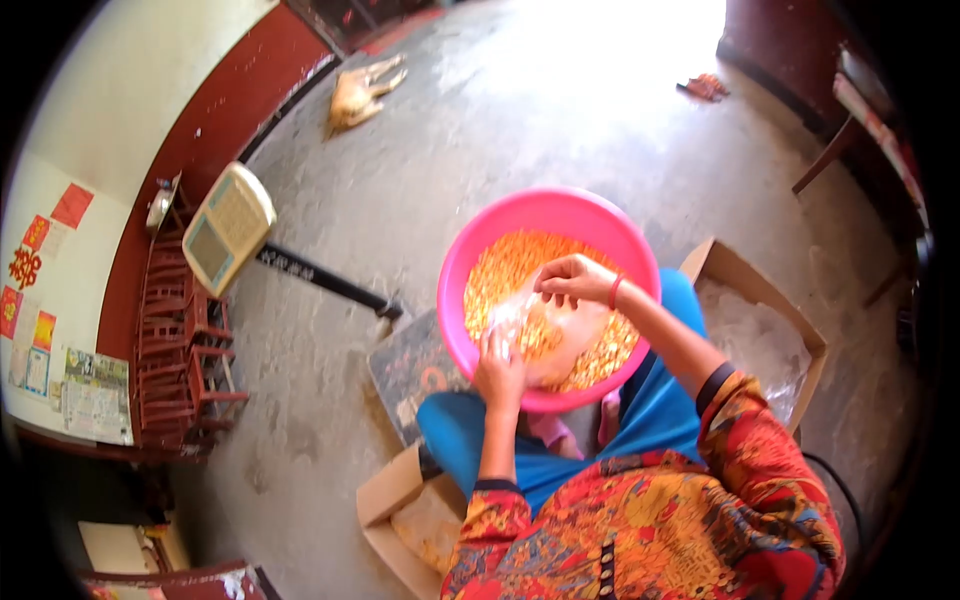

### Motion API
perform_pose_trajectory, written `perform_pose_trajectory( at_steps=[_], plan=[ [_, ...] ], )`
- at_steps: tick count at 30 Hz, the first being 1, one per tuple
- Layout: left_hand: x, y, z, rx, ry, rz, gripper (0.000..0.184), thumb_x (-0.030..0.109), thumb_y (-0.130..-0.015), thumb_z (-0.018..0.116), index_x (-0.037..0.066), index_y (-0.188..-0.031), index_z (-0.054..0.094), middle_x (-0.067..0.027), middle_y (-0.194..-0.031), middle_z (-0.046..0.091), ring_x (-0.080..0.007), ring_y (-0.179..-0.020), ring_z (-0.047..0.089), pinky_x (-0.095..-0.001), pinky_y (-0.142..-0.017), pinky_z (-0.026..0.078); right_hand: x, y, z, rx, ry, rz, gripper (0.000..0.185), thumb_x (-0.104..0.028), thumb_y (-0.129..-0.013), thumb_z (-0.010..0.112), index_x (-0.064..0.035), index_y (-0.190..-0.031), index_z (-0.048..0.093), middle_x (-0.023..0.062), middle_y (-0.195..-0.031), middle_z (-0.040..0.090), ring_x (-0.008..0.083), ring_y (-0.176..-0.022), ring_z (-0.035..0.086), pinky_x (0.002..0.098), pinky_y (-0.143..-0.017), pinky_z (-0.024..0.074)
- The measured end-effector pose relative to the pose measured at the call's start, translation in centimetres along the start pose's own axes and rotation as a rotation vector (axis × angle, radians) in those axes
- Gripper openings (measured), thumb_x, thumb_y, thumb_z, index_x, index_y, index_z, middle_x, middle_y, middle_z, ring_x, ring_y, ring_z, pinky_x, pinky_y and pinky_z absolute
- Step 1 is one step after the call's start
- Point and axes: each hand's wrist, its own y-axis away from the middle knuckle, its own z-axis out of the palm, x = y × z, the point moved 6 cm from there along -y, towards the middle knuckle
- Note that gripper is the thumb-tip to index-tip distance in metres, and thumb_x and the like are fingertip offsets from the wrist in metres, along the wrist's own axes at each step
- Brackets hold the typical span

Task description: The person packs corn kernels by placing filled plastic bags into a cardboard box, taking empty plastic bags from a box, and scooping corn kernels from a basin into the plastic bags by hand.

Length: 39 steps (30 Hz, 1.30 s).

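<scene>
A pink basin (452, 300) full of small orange-yellow pieces (515, 258) sits in front of me, by my knees. Over it both hands hold a clear plastic bag (560, 335), partly see-through against the pieces. My left hand (499, 370) grips the bag's left side, fingers closed on the film near the basin's front rim. My right hand (577, 281), a red band at its wrist, pinches the bag's upper edge. Whether the bag holds any pieces is hard to tell.
A platform scale (415, 370) stands left of the basin, its display (228, 228) on a post. Cardboard boxes with clear plastic lie at right (815, 350) and lower left (385, 500). Stacked red chairs (180, 340) line the left wall. A dog (358, 95) lies further off.
</scene>
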Motion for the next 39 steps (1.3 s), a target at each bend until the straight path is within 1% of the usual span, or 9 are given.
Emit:
perform_pose_trajectory(
  at_steps=[4, 10, 11, 13, 20, 27, 29, 31, 39],
  plan=[
    [0.4, -0.1, -0.2, -0.056, 0.016, -0.010, 0.043, 0.010, -0.074, 0.052, -0.001, -0.115, 0.053, -0.0211, -0.114, 0.053, -0.0368, -0.103, 0.053, -0.0401, -0.086, 0.044, -0.5, -1.1, -4.8, 0.236, -0.719, -0.200, 0.011, -0.014, -0.087, 0.056, -0.0058, -0.092, 0.061, 0.0006, -0.066, 0.060, 0.0031, -0.046, 0.047, 0.0174, -0.040, 0.0362],
    [0.6, 0.1, -0.4, -0.034, -0.050, 0.004, 0.040, 0.013, -0.074, 0.053, 0.003, -0.113, 0.054, -0.0165, -0.113, 0.054, -0.0349, -0.098, 0.055, -0.0411, -0.081, 0.046, 8.6, -5.7, -7.0, 0.501, 0.696, -0.188, 0.021, -0.019, -0.082, 0.057, -0.0109, -0.101, 0.064, 0.0102, -0.086, 0.066, 0.0211, -0.081, 0.063, 0.0321, -0.074, 0.0496],
    [0.5, 0.1, -0.4, -0.011, -0.076, 0.030, 0.038, 0.015, -0.075, 0.054, 0.005, -0.112, 0.054, -0.0138, -0.112, 0.055, -0.0343, -0.094, 0.057, -0.0422, -0.076, 0.047, 13.7, -7.4, -6.6, 0.336, 0.177, 0.062, 0.029, -0.024, -0.078, 0.061, -0.0160, -0.105, 0.063, 0.0129, -0.096, 0.063, 0.0282, -0.093, 0.060, 0.0357, -0.083, 0.0468],
    [1.0, -0.1, -0.6, -0.030, -0.084, 0.025, 0.038, 0.015, -0.074, 0.054, 0.005, -0.111, 0.055, -0.0142, -0.112, 0.055, -0.0344, -0.094, 0.057, -0.0422, -0.076, 0.047, 11.7, -5.3, -3.7, 0.256, 0.978, -0.231, 0.032, -0.026, -0.077, 0.060, -0.0189, -0.108, 0.061, 0.0145, -0.108, 0.057, 0.0295, -0.106, 0.053, 0.0390, -0.090, 0.0414],
    [0.6, 0.0, -0.2, -0.028, -0.085, 0.039, 0.036, 0.015, -0.074, 0.055, 0.004, -0.107, 0.056, -0.0144, -0.113, 0.055, -0.0342, -0.094, 0.057, -0.0422, -0.076, 0.047, 10.2, -3.5, -1.0, -0.006, 0.905, -0.049, 0.028, -0.032, -0.085, 0.051, -0.0158, -0.104, 0.063, 0.0140, -0.104, 0.062, 0.0300, -0.100, 0.057, 0.0400, -0.087, 0.0426],
    [-0.6, 0.2, 0.5, -0.045, -0.092, -0.003, 0.042, 0.019, -0.075, 0.055, 0.005, -0.114, 0.055, -0.0167, -0.120, 0.051, -0.0346, -0.100, 0.055, -0.0425, -0.081, 0.047, 14.6, -6.6, -5.5, 0.186, 0.736, -0.204, 0.034, -0.041, -0.083, 0.054, -0.0117, -0.095, 0.065, 0.0110, -0.099, 0.062, 0.0295, -0.093, 0.058, 0.0395, -0.080, 0.0459],
    [-0.7, 0.2, 0.6, -0.052, -0.096, -0.023, 0.040, 0.020, -0.077, 0.054, 0.005, -0.113, 0.055, -0.0168, -0.121, 0.051, -0.0346, -0.100, 0.056, -0.0422, -0.080, 0.048, 11.0, -3.2, -6.5, 0.413, -0.141, 0.398, 0.031, -0.034, -0.085, 0.054, -0.0103, -0.103, 0.062, 0.0084, -0.105, 0.059, 0.0197, -0.094, 0.055, 0.0380, -0.077, 0.0461],
    [-0.2, 0.1, 0.3, -0.033, -0.105, -0.002, 0.037, 0.019, -0.078, 0.053, 0.005, -0.112, 0.055, -0.0157, -0.118, 0.052, -0.0346, -0.096, 0.057, -0.0420, -0.078, 0.048, 9.8, -3.0, -6.5, 0.493, -0.465, 0.238, 0.021, -0.030, -0.086, 0.053, -0.0113, -0.090, 0.061, 0.0026, -0.092, 0.060, 0.0180, -0.078, 0.056, 0.0376, -0.060, 0.0469],
    [0.7, -0.1, -0.4, -0.012, -0.039, 0.042, 0.036, 0.016, -0.078, 0.053, 0.006, -0.113, 0.053, -0.0146, -0.118, 0.051, -0.0349, -0.096, 0.056, -0.0425, -0.078, 0.047, -1.2, -1.8, 1.2, -0.026, -0.771, -0.010, 0.018, -0.027, -0.086, 0.052, -0.0102, -0.084, 0.057, -0.0009, -0.072, 0.052, 0.0064, -0.048, 0.037, 0.0166, -0.040, 0.0276]
  ],
)
